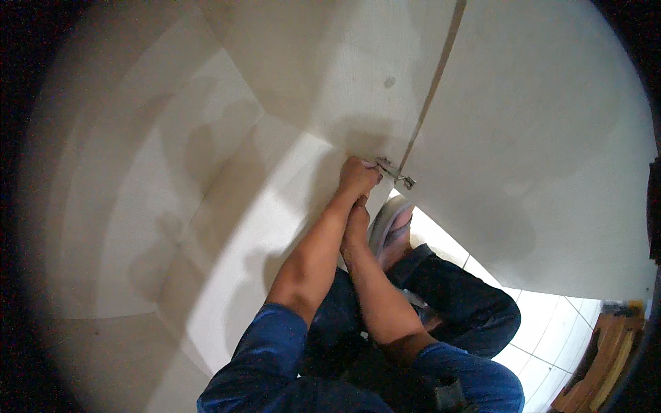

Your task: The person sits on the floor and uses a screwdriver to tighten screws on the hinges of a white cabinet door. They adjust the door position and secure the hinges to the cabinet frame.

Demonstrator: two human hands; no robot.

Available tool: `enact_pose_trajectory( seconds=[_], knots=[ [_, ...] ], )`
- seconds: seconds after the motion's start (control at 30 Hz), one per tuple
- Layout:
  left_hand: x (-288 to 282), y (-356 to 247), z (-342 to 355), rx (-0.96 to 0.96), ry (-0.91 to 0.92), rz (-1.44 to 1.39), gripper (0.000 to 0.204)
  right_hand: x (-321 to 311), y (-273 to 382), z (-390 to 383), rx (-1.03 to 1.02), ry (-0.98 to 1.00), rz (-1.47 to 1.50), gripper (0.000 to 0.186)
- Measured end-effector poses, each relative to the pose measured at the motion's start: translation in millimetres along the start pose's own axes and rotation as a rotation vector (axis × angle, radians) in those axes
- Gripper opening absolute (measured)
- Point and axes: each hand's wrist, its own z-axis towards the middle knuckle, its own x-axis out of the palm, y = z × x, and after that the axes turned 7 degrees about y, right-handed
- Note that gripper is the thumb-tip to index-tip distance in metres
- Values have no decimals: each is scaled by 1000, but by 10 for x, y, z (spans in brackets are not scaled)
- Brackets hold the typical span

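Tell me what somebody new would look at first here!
Probably the two bare hands in the middle: the left hand right beside a small metal hinge, the right hand just below it. Then maybe the grey sandal to their right, and the big pale panel filling the right side.

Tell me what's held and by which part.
Cannot be told: the left hand curls beside the metal hinge, the right hand sits lower in view, and any grip is hidden.
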Motion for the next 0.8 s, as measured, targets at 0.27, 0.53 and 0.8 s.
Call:
enact_pose_trajectory(
  seconds=[0.27,0.53,0.8],
  knots=[
    [136,215,133,-67,-87,183,50,-122,-95,147,-105,197,240,65],
    [193,115,66,53,-193,303,50,-202,-51,99,-30,78,-81,66],
    [198,126,107,12,-198,234,45,-365,-278,562,-14,-54,-122,72]
  ],
)
